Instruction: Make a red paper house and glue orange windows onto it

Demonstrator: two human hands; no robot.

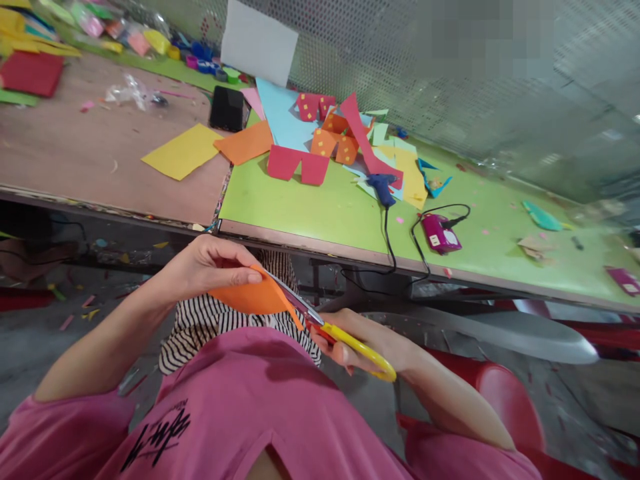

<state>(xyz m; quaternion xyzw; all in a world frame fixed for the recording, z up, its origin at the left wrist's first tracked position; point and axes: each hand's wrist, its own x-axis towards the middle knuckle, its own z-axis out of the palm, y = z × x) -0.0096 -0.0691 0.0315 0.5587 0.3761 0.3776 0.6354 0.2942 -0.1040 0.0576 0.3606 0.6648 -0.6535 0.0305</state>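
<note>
My left hand [220,269] pinches the upper edge of an orange sheet of paper [255,298], thumb on the near face. My right hand [357,337] is closed round the yellow handles of a pair of scissors [356,348]. The scissor blades point up and left along the right edge of the orange sheet, where a narrow strip hangs partly cut away. Both hands are above my lap, just off the table's front edge. Some fingers of my right hand are hidden behind the handles.
On the green tabletop [300,220] lie a red paper cutout [299,165], dotted orange cutouts [335,143] and a blue glue gun [383,189], its cord running to a purple power socket [440,233]. Yellow paper [181,152] and a black phone [227,109] lie to the left.
</note>
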